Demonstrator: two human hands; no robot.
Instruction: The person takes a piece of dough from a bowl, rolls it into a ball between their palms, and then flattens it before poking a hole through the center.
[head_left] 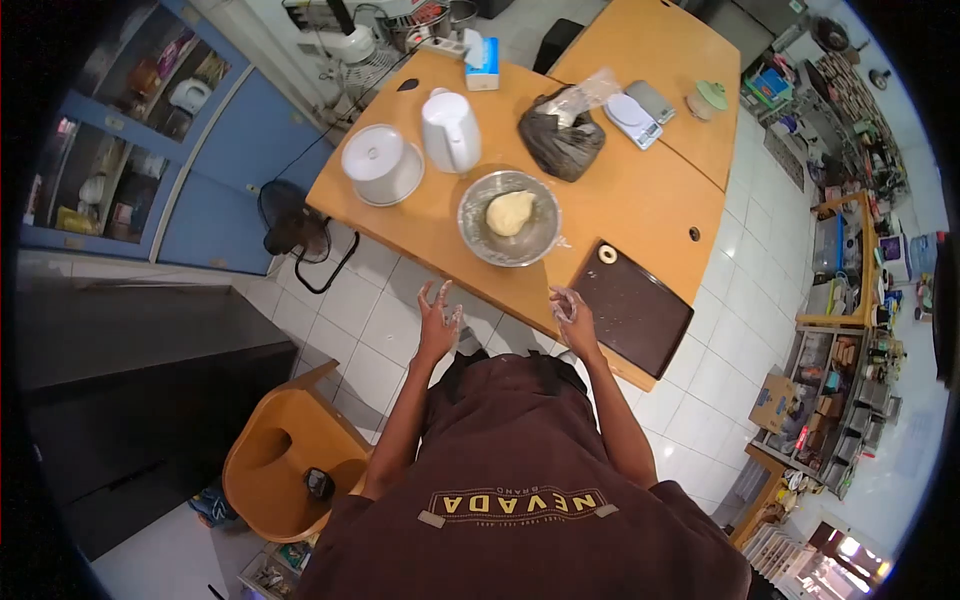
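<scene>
My left hand (pixel 438 318) hangs before the table's front edge, fingers spread and smeared with dough or flour, holding nothing. My right hand (pixel 571 312) is at the table edge by the tray, its fingers parted, curled a little and also coated in white. Between and beyond both hands stands a metal mixing bowl (pixel 478 243) with a pale lump of dough (pixel 510 213) in it. To the right, a dark baking tray (pixel 632 312) carries one dough ring (pixel 607 254) near its far left corner. Neither hand touches the bowl.
On the wooden table (pixel 400 222) are a white lidded container (pixel 382 165), a white pitcher (pixel 451 132), a black plastic bag (pixel 560 140), a kitchen scale (pixel 633 120), a tissue box (pixel 482 66) and a green-lidded jar (pixel 707 98). An orange chair (pixel 270 460) and a fan (pixel 295 225) stand left.
</scene>
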